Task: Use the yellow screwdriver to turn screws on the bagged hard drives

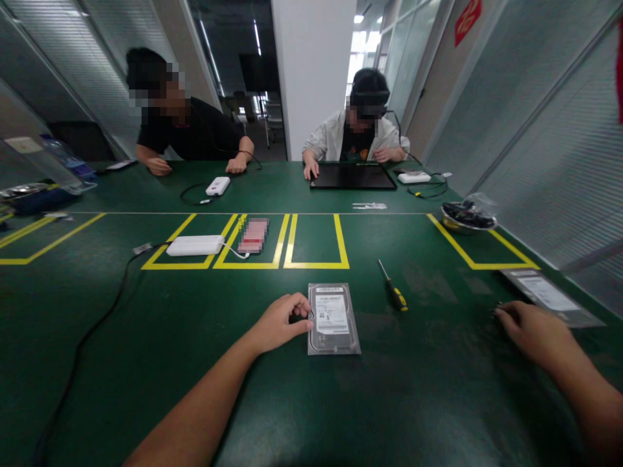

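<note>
A silver hard drive (333, 318) with a white label lies flat on the green table in front of me. My left hand (285, 321) is at its left edge, with thumb and curled fingers closed against that side. Off to the right, my right hand (533, 331) is closed low over the table, and a small dark thing shows at its fingertips, too small to name. Just beyond it lies a flat silver plate-like piece (552, 292) with a white label. Between the two hands, past the drive, rests a yellow-and-black screwdriver (395, 292).
A metal bowl (468, 217) of dark pieces stands at the right. White power bank (195, 245) and pixelated phone (254, 235) lie in yellow-taped boxes. A black cable (97, 327) runs down the left. Two people sit opposite, one touching a black panel (353, 176).
</note>
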### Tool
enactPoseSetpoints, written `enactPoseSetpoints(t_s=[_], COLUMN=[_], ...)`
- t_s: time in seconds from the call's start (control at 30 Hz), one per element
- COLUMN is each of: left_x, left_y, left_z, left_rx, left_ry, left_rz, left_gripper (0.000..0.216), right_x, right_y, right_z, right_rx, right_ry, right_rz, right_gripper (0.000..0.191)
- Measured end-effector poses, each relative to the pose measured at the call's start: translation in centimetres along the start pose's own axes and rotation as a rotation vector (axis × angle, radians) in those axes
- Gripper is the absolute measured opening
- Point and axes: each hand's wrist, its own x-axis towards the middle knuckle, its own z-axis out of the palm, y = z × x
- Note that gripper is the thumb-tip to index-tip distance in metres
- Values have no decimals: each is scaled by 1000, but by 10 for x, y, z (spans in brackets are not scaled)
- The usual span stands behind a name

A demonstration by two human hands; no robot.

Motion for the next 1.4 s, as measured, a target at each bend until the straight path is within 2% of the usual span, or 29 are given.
enactPoseSetpoints(t_s=[0.13,0.33,0.5,0.63,1.03,1.2,1.3,1.4], left_x=[0,0,0,0,-1,-1,-1,-1], left_y=[0,0,0,1,1,1,2,3], left_z=[0,0,0,0,0,0,0,0], left_rx=[-1,5,11,13,1,8,10,13], left_ry=[3,3,3,5,7,0,2,3], left_rz=[1,-3,-3,-2,-1,-5,1,4], left_gripper=[18,18,19,19,20,19,19,18], right_x=[1,0,-1,-2,2,5,4,-2], right_y=[0,2,5,7,8,7,-4,-31], right_z=[7,20,21,17,9,0,-12,-29], right_rx=[-5,-37,-70,-87,-26,12,42,85], right_ry=[24,80,88,76,19,15,37,91], right_rz=[-21,-55,-64,-64,-11,29,49,11], right_gripper=[35,28,31,36,35,27,23,21])
